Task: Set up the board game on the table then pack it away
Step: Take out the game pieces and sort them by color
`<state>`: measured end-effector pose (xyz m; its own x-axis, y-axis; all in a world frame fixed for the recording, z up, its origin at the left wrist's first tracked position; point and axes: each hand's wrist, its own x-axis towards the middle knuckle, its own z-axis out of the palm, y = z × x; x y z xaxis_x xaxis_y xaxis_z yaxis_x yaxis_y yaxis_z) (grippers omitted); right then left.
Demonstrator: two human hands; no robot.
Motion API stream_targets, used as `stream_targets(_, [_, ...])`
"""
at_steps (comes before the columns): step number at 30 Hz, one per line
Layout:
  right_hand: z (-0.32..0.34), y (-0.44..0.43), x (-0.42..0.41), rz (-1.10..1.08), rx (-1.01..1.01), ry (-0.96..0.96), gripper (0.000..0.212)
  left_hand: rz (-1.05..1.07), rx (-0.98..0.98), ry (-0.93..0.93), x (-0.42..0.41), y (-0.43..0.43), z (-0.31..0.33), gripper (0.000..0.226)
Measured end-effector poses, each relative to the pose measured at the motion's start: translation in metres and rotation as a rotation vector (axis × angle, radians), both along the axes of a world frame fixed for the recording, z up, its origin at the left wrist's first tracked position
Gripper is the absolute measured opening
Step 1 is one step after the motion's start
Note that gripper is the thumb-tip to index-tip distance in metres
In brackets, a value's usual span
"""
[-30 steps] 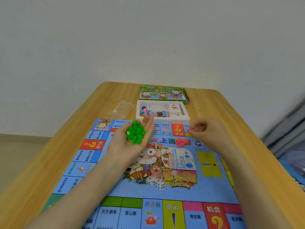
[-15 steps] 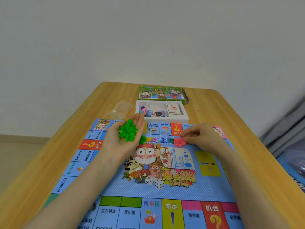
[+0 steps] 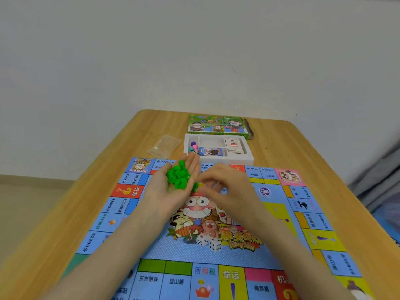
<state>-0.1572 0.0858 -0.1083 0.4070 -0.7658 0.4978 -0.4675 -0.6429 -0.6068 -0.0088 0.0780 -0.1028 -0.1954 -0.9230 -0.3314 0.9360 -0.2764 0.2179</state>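
Left hand lies flat, palm up, as a tray for green pieces; whether the blurred right hand pinches anything, I cannot tell.

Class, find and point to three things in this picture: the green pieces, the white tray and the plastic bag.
green pieces (image 3: 178, 177): head view, middle of the pile.
white tray (image 3: 242, 159): head view, near rim.
plastic bag (image 3: 164, 145): head view, its middle.

Ahead of you rises a plain white wall. Down to your left you see beige floor meeting it along a darker line. At your far right, grey fabric lies in folds, something blue below it.
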Motion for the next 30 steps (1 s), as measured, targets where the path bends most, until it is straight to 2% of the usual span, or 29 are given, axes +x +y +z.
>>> stream_targets(4, [-0.012,0.002,0.012,0.138,-0.050,0.086,0.020,-0.087,-0.017,-0.079,-0.006,0.003,0.000,0.035])
stream_targets(11, [-0.009,0.001,0.010,0.047,-0.034,-0.052,0.018,-0.098,-0.002,-0.042,-0.007,0.005,0.002,0.038])
stream_targets(16, [-0.006,-0.001,0.011,-0.122,0.213,-0.266,0.019,0.037,0.010,0.078,0.003,-0.002,0.004,0.042])
stream_targets(18, [-0.007,-0.002,0.009,-0.154,0.287,-0.262,0.020,0.105,0.008,0.068,0.009,-0.007,0.004,0.040])
stream_targets(21, [-0.011,0.000,0.011,-0.149,0.318,-0.143,0.031,0.157,0.006,0.006,0.012,-0.013,0.000,0.040])
stream_targets(24, [-0.013,0.005,0.019,-0.079,0.322,-0.046,0.042,0.177,-0.004,-0.109,0.008,-0.016,-0.004,0.040])
stream_targets(27, [-0.014,0.009,0.028,-0.010,0.400,-0.043,0.047,0.174,-0.018,-0.393,0.001,-0.019,-0.011,0.036])
stream_targets(30, [-0.021,0.009,0.037,0.002,0.361,0.054,0.048,0.143,-0.006,-0.682,-0.006,-0.020,-0.014,0.021])
